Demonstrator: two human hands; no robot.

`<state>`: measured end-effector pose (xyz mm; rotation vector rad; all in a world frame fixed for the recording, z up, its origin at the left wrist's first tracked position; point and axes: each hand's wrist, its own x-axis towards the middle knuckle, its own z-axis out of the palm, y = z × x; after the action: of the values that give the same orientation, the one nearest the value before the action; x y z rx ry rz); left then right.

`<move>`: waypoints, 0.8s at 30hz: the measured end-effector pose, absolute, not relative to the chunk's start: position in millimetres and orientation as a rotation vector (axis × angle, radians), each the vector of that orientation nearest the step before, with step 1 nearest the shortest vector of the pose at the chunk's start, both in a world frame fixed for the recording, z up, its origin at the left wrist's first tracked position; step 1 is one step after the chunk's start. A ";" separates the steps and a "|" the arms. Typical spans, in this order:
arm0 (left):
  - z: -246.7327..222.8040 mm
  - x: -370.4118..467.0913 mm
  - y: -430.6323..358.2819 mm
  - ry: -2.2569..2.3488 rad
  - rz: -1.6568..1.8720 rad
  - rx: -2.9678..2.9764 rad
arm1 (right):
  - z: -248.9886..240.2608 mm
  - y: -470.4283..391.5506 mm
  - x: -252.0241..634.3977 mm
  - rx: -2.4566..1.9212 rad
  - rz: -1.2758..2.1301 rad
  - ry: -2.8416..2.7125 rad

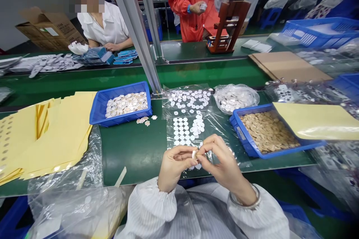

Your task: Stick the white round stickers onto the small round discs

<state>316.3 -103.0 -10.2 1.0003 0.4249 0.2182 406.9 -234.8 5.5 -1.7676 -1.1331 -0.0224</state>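
My left hand [177, 162] pinches a small white disc [194, 154] between thumb and fingers, just above the table's front edge. The fingertips of my right hand [218, 157] meet the same disc from the other side. Beneath and beyond the hands, rows of white round pieces [181, 131] lie on clear plastic film [218, 127]. A blue tray [238, 134] full of tan discs [269, 130] stands to the right. On the left, another blue tray [97, 109] holds white-and-tan discs [127, 104], with several loose ones beside it.
Yellow sheets [64, 130] cover the table's left side, and one yellow sheet [319, 119] lies over the right tray. A bag of discs [236, 97] sits behind. A metal post [137, 30] rises at the far edge. Two people work opposite, one near a red-brown press [228, 26].
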 end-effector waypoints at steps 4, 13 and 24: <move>-8.5 317.6 -103.4 0.412 0.218 0.986 | 1.8 -235.5 405.6 -1.725 -0.049 -1.058; 2.9 317.2 -100.1 0.394 0.187 1.055 | 11.9 -238.7 415.5 -1.737 0.007 -1.226; -5.4 319.8 -105.6 0.387 0.188 1.033 | 6.2 -236.8 414.6 -1.774 -0.297 -1.250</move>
<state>319.8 -105.6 -5.4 1.0332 0.3870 0.1875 414.6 -236.8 6.2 -1.7742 -1.2502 -0.2969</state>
